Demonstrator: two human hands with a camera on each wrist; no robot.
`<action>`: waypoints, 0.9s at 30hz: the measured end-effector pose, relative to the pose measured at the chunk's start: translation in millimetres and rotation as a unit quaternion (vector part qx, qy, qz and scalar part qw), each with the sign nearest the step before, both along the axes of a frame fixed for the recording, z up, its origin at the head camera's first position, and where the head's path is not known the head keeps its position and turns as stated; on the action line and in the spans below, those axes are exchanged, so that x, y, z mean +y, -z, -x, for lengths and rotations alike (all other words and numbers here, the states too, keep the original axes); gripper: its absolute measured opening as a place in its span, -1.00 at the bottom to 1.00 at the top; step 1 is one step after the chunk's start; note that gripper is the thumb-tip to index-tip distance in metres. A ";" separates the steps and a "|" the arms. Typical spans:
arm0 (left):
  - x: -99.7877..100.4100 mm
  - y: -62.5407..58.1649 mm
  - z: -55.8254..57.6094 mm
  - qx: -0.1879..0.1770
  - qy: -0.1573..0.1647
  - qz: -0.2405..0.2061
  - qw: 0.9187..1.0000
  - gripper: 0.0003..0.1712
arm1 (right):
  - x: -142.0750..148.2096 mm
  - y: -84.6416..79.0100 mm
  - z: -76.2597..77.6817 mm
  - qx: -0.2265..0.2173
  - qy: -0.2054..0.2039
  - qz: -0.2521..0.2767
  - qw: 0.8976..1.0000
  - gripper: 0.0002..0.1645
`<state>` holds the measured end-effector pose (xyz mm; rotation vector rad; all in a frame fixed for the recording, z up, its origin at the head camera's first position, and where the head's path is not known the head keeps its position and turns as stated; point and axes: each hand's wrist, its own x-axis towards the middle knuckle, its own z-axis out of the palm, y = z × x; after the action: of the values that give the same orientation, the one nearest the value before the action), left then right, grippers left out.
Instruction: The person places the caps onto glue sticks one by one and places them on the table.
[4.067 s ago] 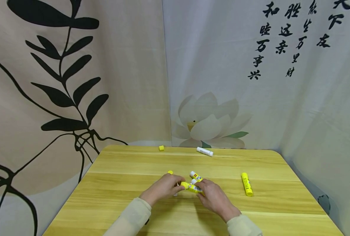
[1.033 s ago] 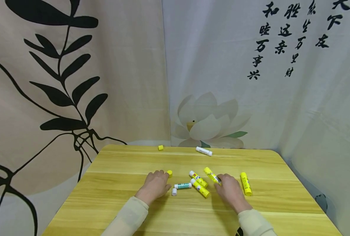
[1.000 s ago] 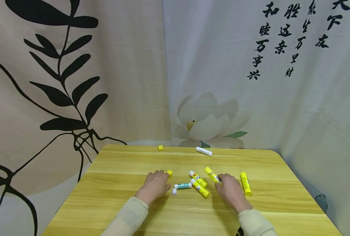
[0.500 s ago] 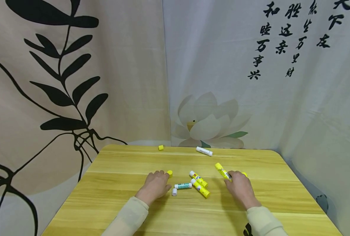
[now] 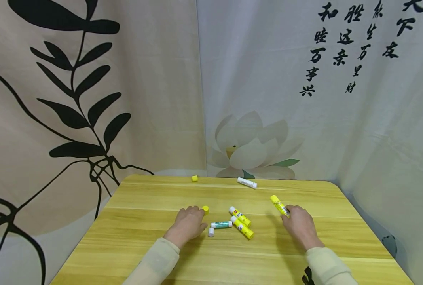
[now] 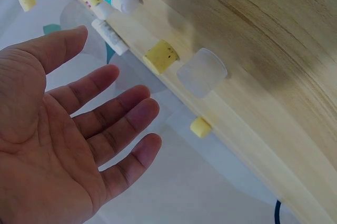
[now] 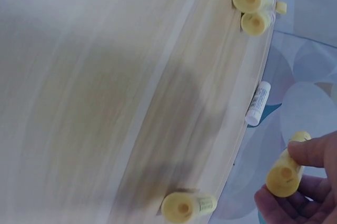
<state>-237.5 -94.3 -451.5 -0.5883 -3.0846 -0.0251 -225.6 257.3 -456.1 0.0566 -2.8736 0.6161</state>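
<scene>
My right hand pinches a yellow glue stick between thumb and fingers, above the right part of the table. In the right wrist view its round yellow base faces the camera. Another yellow glue stick lies on the table below; my right hand hides it in the head view. My left hand holds nothing, palm and spread fingers showing in the left wrist view. Nearest it are a yellow cap, a small white cap and a translucent cap, hidden in the head view.
Two yellow glue sticks with white ends lie together mid-table, beside a white-and-teal glue stick. Near the far edge of the wooden table lie a white tube and a yellow cap. A printed curtain hangs behind.
Four seconds ago both hands were together at a yellow glue stick. My right hand has since carried it rightward and away, over the other glue stick; my left hand stays put lately.
</scene>
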 end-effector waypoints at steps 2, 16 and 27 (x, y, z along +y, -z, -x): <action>-0.1 0.1 -0.1 0.001 0.001 -0.002 1.000 -0.61 | 4.4 0.1 0.2 -0.004 0.004 -0.001 1.000 -0.56; -1.1 1.2 -0.7 0.028 0.017 -0.007 0.999 -0.64 | 34.4 -1.6 2.6 -0.014 0.030 -0.004 0.999 -0.55; -1.7 0.3 -1.3 0.027 0.017 -0.006 0.999 -0.64 | 54.5 3.7 3.1 -0.057 0.084 0.020 0.995 -0.52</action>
<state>-236.2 -96.0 -451.7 -0.6315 -3.0201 -0.0289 -228.6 311.8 -459.8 -0.2305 -2.9324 0.6620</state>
